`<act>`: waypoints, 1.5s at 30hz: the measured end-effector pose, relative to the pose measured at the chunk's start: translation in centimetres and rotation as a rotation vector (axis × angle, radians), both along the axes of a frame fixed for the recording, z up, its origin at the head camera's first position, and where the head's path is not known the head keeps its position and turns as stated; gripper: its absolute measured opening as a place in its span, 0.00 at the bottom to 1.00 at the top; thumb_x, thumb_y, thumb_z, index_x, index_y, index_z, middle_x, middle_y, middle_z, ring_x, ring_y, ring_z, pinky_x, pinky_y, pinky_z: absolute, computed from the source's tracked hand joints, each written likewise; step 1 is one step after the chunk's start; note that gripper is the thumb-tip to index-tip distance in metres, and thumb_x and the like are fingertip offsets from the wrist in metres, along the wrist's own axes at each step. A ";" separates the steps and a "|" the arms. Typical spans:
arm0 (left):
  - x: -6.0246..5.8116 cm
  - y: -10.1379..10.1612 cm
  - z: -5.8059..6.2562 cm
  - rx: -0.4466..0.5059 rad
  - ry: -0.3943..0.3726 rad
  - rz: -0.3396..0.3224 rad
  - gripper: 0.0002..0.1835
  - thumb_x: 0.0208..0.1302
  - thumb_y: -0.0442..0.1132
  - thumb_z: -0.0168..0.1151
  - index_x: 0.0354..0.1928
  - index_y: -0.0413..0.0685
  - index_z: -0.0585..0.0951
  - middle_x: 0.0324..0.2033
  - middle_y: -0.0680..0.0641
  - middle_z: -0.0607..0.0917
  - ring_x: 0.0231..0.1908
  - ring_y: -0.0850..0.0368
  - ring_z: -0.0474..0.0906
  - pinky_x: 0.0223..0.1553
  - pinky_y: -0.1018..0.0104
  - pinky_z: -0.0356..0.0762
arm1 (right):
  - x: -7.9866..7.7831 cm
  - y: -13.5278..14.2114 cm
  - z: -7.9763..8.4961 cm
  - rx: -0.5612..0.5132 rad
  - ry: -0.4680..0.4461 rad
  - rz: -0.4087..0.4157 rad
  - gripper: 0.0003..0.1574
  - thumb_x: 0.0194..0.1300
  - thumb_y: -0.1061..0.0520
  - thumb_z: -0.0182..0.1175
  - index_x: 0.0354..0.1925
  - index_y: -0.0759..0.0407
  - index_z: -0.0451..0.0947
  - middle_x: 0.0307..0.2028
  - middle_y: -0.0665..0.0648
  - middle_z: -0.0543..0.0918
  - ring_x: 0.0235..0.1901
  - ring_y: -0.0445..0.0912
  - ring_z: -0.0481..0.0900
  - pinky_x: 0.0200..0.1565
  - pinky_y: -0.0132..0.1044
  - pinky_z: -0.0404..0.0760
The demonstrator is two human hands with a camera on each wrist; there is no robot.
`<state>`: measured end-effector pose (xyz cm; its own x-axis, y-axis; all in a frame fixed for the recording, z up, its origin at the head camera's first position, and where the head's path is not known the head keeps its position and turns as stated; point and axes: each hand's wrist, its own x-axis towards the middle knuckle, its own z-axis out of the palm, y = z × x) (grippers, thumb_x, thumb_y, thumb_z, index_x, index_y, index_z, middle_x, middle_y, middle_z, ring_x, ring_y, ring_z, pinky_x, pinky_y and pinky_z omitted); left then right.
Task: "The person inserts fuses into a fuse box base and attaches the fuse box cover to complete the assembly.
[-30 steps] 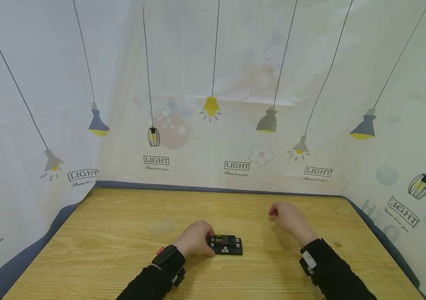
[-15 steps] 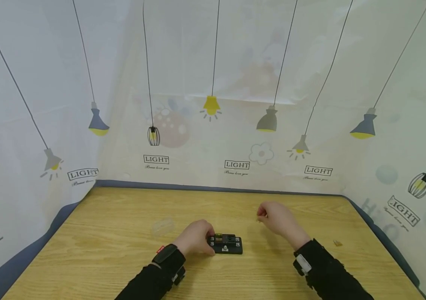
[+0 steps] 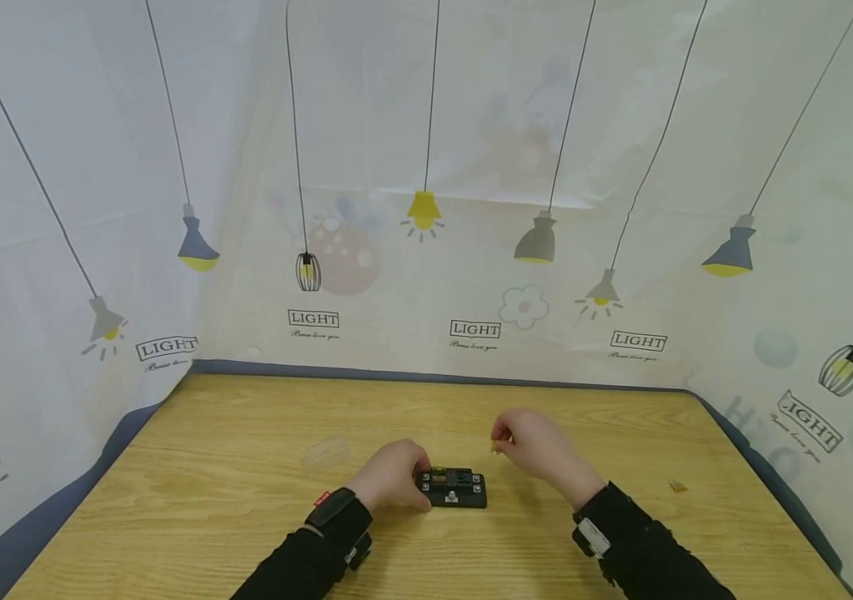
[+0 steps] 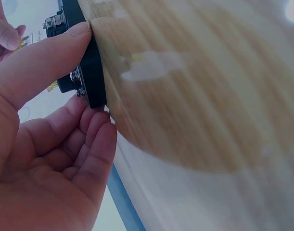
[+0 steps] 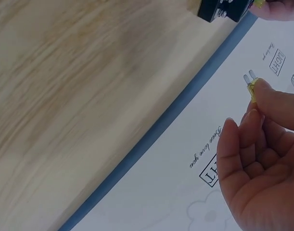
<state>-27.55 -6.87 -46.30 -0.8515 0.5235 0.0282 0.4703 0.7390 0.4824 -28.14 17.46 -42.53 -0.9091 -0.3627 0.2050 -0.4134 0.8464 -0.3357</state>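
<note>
In the head view, my left hand (image 3: 390, 477) grips the left end of a black fuse block (image 3: 458, 488) on the wooden table. The left wrist view has the thumb on one side of the block (image 4: 95, 67) and fingers on the other. Metal screw terminals show on it, and a bit of yellow sits at its left part. Just right of and beyond the block, my right hand (image 3: 539, 443) hovers over the table. Between its thumb and finger it pinches a small yellow blade fuse (image 5: 252, 89), two metal prongs pointing away from the palm.
Another small yellowish piece (image 3: 677, 486) lies on the table to the right, beyond the right wrist. A clear plastic piece (image 3: 326, 452) lies left of the block. Lamp-printed cloth walls (image 3: 411, 283) enclose the table (image 3: 193, 500) at the back and sides.
My right hand has moved leftward with the fuse, nearer the fuse block. The left hand and the block have stayed in place.
</note>
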 end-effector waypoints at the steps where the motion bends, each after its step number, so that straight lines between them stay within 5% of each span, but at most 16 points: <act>1: 0.0 0.0 0.0 0.000 0.002 -0.002 0.24 0.36 0.45 0.76 0.40 0.46 0.82 0.34 0.52 0.78 0.34 0.60 0.73 0.39 0.64 0.73 | 0.0 -0.1 -0.1 0.003 0.013 0.012 0.06 0.54 0.58 0.64 0.27 0.50 0.75 0.24 0.44 0.73 0.25 0.38 0.69 0.29 0.34 0.72; 19: -0.2 0.0 0.3 -0.004 -0.021 -0.013 0.23 0.35 0.45 0.76 0.38 0.46 0.81 0.32 0.54 0.77 0.32 0.61 0.70 0.38 0.65 0.72 | 0.5 -2.2 -0.4 0.047 0.051 0.136 0.05 0.54 0.57 0.64 0.28 0.49 0.75 0.25 0.42 0.74 0.26 0.37 0.71 0.30 0.33 0.73; 45: -0.2 0.1 0.3 0.000 -0.010 -0.005 0.21 0.33 0.44 0.76 0.34 0.47 0.81 0.30 0.54 0.77 0.30 0.62 0.69 0.36 0.66 0.72 | 0.3 -3.9 -1.1 0.162 0.063 0.160 0.06 0.53 0.58 0.64 0.27 0.49 0.75 0.25 0.44 0.73 0.26 0.38 0.69 0.30 0.33 0.73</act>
